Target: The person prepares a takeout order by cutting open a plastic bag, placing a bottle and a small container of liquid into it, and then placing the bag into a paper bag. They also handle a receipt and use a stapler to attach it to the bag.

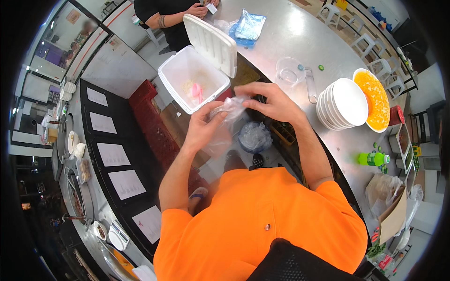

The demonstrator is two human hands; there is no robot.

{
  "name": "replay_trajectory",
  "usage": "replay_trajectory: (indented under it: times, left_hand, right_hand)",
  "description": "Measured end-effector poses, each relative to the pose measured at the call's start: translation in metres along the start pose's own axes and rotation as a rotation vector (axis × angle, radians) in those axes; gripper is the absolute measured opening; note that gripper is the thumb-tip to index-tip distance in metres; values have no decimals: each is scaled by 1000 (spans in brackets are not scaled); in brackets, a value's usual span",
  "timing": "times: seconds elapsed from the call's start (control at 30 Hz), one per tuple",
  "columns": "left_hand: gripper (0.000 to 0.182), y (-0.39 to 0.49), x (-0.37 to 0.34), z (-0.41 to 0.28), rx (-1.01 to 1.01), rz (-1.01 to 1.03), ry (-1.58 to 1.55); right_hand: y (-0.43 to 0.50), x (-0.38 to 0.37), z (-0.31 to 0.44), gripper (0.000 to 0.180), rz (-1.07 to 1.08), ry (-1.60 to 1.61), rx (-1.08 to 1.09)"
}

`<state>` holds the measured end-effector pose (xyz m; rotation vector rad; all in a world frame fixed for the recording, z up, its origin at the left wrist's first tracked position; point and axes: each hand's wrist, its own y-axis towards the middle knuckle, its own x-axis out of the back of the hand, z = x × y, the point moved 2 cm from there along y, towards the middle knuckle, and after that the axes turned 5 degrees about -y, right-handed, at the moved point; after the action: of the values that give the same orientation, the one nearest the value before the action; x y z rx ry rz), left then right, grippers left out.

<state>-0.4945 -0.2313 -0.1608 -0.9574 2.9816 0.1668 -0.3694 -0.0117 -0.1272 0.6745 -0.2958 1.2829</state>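
Note:
My left hand (pixel 207 124) grips the bunched upper part of a clear plastic bag (pixel 220 135), whose lower part hangs down. My right hand (pixel 269 102) has thumb and fingers at the top of the same bag, pinching it. Beyond my left hand stands a white plastic tub (pixel 186 77) with its lid (pixel 214 42) raised. Some pale grainy stuff and a pink scoop (pixel 197 92) lie at its bottom. Below and to the right of the hands, a blue bin (pixel 254 137) holds crumpled clear plastic.
On the steel counter (pixel 337 105) are stacked white bowls (pixel 346 103), an orange dish (pixel 376 102), a clear plastic cup (pixel 290 72), a green bottle (pixel 373 159) and plastic packets (pixel 249 26). Another person (pixel 168 21) stands beyond the tub. Cooking pots (pixel 79 196) line the left counter.

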Motion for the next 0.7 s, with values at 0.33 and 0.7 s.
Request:
replay_trajectory:
  times: [0.33,0.7]
  left_hand:
    - [42,44,80,-22,53,5,144]
    - [36,80,127,-29,141,95,118]
  right_hand:
    - [27,-22,-17,25,-12,289,-361]
    - [74,-60,-6,28,-74,64,-359]
